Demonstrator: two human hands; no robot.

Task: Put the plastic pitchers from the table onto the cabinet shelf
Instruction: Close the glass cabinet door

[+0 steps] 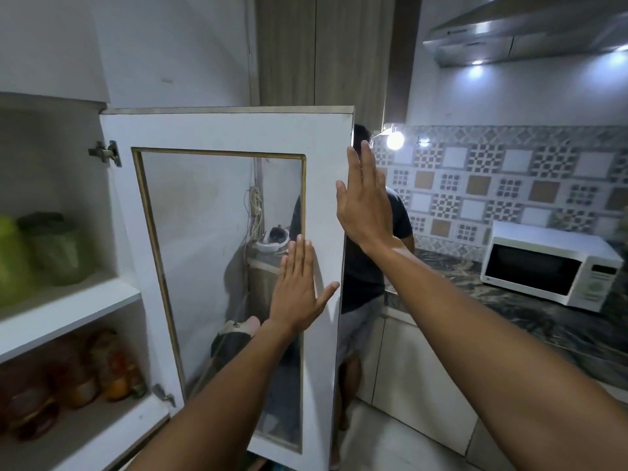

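Two green plastic pitchers stand on the upper cabinet shelf [68,300] at the far left: a bright green pitcher [12,260] and a darker translucent green pitcher [59,249] beside it. The white cabinet door [326,137] with a glass pane stands swung open in front of me. My left hand [299,287] lies flat, fingers spread, on the door's right frame. My right hand [365,202] is flat with fingers up at the door's outer edge. Neither hand holds anything.
Reddish and orange containers [68,379] fill the lower shelf. Another person [370,263] stands behind the door at the dark marble counter [509,317]. A white microwave [550,263] sits on that counter under a steel range hood [526,32].
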